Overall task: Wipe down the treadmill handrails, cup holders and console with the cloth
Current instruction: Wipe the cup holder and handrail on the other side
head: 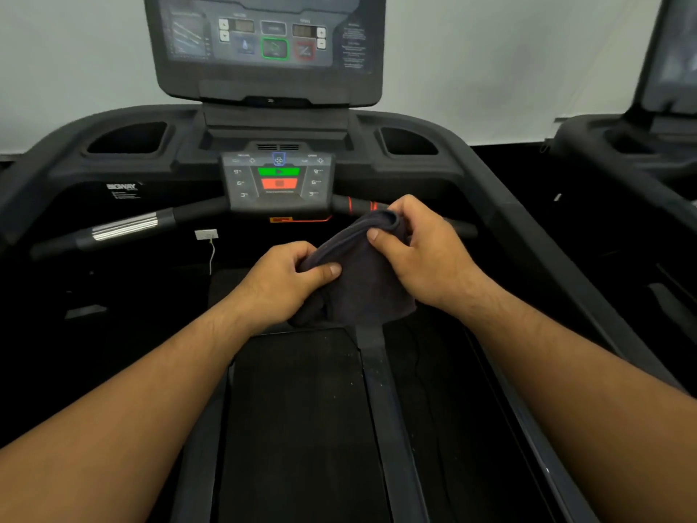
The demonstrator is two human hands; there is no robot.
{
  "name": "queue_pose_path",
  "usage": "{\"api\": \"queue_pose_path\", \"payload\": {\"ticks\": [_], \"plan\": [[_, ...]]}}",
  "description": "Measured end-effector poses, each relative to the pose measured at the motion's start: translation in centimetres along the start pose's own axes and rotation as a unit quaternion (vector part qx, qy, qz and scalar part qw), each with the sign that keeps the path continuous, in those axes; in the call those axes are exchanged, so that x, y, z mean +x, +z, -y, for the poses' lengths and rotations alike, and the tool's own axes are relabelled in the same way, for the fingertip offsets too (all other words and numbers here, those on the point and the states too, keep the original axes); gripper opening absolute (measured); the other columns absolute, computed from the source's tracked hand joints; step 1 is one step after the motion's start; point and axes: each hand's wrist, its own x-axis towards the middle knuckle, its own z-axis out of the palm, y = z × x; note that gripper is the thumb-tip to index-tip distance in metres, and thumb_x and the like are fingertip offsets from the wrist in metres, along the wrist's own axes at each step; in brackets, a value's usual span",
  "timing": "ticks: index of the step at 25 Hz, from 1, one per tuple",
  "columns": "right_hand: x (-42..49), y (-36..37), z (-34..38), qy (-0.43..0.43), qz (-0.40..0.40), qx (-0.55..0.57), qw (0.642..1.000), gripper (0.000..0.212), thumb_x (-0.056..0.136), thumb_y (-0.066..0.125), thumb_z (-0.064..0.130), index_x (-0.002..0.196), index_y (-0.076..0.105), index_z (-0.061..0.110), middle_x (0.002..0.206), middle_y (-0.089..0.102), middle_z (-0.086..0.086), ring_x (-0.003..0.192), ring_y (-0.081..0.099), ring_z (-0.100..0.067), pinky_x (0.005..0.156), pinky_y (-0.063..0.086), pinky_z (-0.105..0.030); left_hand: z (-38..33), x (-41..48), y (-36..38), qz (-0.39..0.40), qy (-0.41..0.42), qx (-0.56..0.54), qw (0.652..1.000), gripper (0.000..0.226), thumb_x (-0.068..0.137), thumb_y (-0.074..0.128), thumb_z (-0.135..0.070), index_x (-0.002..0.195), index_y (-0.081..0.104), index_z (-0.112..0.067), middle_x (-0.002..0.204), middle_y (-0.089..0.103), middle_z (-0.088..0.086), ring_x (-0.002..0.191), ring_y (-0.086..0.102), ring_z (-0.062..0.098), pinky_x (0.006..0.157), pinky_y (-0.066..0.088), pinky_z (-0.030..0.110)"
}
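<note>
Nearest us, the belt (294,409) runs dark beneath our forearms. Above it we've got the cloth (362,285) held in the air between both hands: our left hand (283,277) pinches its lower edge under the thumb, our right hand (418,251) grips the bunched top corner, fingers curled. Just beyond, the keypad (278,181), with a handrail (124,226) out to its left. Further back, left cup holder (128,139), right cup holder (409,142), and the console (264,43) rising between them
</note>
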Motion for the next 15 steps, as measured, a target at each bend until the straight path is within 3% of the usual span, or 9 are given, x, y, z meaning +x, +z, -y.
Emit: {"api": "queue_pose_path", "payload": {"ticks": [3, 7, 9, 12, 15], "plan": [[-2.2, -2.5, -0.2, -0.022, -0.038, 0.004, 0.999, 0.006, 0.094, 0.06, 0.024, 0.092, 0.054, 0.024, 0.079, 0.061, 0.01, 0.071, 0.055, 0.002, 0.06, 0.04, -0.009, -1.9, -1.9, 2.5, 0.031, 0.009, -0.059, 0.998, 0.01, 0.089, 0.069, -0.019, 0.091, 0.066, -0.01, 0.082, 0.068, 0.004, 0.075, 0.059, 0.012, 0.071, 0.048, 0.034], [-6.0, -7.5, -1.3, -0.056, -0.078, -0.017, 0.995, 0.004, 0.096, 0.056, 0.024, 0.095, 0.053, 0.026, 0.083, 0.061, 0.013, 0.077, 0.057, 0.003, 0.062, 0.04, -0.007, -4.5, -4.6, 8.0, 0.001, 0.027, -0.143, 0.989, 0.005, 0.085, 0.067, -0.017, 0.09, 0.067, -0.015, 0.086, 0.068, 0.005, 0.081, 0.062, 0.016, 0.077, 0.049, 0.038], [-8.2, -10.0, -2.4, -0.058, -0.08, -0.04, 0.994, 0.002, 0.098, 0.053, 0.029, 0.1, 0.052, 0.029, 0.085, 0.061, 0.013, 0.079, 0.058, 0.0, 0.067, 0.044, -0.013, -6.0, -6.1, 11.1, -0.014, 0.034, -0.162, 0.986, 0.003, 0.09, 0.064, -0.014, 0.09, 0.065, -0.017, 0.085, 0.067, 0.001, 0.079, 0.061, 0.012, 0.075, 0.049, 0.033], [-11.0, -13.1, -3.9, -0.03, -0.075, -0.081, 0.993, 0.007, 0.099, 0.048, 0.035, 0.104, 0.051, 0.033, 0.091, 0.063, 0.006, 0.085, 0.061, -0.012, 0.074, 0.053, -0.035, -7.8, -8.6, 15.6, -0.022, 0.025, -0.193, 0.981, 0.006, 0.096, 0.058, -0.014, 0.097, 0.063, -0.017, 0.089, 0.068, -0.001, 0.082, 0.064, 0.008, 0.074, 0.052, 0.028], [-13.5, -16.7, -4.7, -0.006, -0.05, -0.121, 0.991, 0.004, 0.097, 0.051, 0.034, 0.098, 0.054, 0.031, 0.091, 0.062, 0.005, 0.082, 0.059, -0.011, 0.067, 0.048, -0.026, -9.1, -11.2, 19.9, -0.006, 0.011, -0.207, 0.978, 0.009, 0.098, 0.055, -0.017, 0.103, 0.062, -0.018, 0.094, 0.07, -0.001, 0.087, 0.066, 0.01, 0.078, 0.054, 0.03]]}}
